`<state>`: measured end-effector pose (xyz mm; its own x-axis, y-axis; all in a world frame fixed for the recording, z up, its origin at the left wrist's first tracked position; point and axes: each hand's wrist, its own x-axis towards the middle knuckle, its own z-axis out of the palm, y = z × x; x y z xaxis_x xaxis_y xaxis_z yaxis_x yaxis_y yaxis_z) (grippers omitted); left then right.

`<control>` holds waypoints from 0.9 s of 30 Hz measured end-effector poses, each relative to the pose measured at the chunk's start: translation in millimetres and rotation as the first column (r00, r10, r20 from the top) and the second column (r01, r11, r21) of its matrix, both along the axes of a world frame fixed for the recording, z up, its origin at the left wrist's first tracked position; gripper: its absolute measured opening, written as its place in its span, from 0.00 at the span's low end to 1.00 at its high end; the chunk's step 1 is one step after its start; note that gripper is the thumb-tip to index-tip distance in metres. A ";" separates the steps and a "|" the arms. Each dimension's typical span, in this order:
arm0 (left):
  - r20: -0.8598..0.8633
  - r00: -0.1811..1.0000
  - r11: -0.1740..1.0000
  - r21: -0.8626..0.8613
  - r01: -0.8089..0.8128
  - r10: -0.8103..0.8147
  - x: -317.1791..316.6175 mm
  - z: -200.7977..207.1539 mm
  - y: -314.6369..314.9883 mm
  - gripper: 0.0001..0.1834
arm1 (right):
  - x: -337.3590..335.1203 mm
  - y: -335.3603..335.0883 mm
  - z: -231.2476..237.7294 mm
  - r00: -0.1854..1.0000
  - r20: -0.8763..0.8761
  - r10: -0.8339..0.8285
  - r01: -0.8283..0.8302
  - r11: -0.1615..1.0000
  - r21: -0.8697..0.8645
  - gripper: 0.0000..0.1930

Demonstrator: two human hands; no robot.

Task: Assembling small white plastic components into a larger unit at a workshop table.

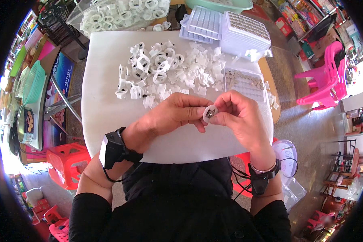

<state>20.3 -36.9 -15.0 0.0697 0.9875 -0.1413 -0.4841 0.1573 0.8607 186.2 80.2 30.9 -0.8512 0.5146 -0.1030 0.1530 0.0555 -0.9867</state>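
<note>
Near the front of the white table top (109, 117), my left hand (180, 111) and my right hand (238, 117) meet around a small round white plastic part (209, 113) with a metallic-looking middle. Thumb and fingers of my left hand grip its left side. My right thumb and forefinger pinch it from the right; anything tiny between those fingertips is hidden. Just beyond my hands lies a heap of white ring-shaped plastic parts (143, 62), some with black bits. Small translucent white plastic pieces (203, 66) are piled to its right.
A shallow tray of small round pieces (246, 82) lies at the right. Behind it are stacked white trays (246, 34) and pale blue trays (203, 22). A clear bin of ring parts (121, 16) stands far left. A red stool (68, 165) and pink chairs (326, 76) flank the table.
</note>
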 end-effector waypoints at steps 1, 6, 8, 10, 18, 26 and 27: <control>0.058 0.998 1.000 -0.006 -0.001 0.001 -0.3 -0.2 0.3 0.18 | -0.7 -1.7 2.9 1.000 0.017 -0.010 0.010 1.000 0.004 0.09; 0.215 0.977 1.000 -0.020 -0.012 0.016 -1.6 3.3 2.4 0.19 | -1.1 -13.7 3.8 0.990 -0.043 -0.137 0.143 0.971 0.191 0.09; 0.263 0.965 1.000 0.021 0.015 -0.020 -3.6 0.9 1.7 0.19 | -1.2 -16.5 1.4 0.985 -0.095 -0.143 0.162 0.957 0.240 0.07; 0.274 0.962 1.000 0.008 0.006 -0.008 -4.0 -0.2 1.2 0.19 | -0.6 -19.5 -0.3 0.984 -0.124 -0.127 0.159 0.942 0.296 0.05; 0.247 0.969 1.000 0.006 0.000 -0.002 -3.1 1.6 1.1 0.22 | 1.4 -23.4 -1.8 0.973 -0.167 -0.160 0.209 0.915 0.345 0.05; 0.234 0.971 0.999 0.014 0.040 -0.042 -2.7 0.6 1.0 0.19 | 3.3 -30.7 -4.6 0.958 -0.222 -0.184 0.273 0.822 0.500 0.04; 0.234 0.971 0.999 0.014 0.042 -0.045 -2.0 0.9 1.2 0.19 | 3.9 -31.6 -5.3 0.954 -0.229 -0.193 0.288 0.798 0.529 0.04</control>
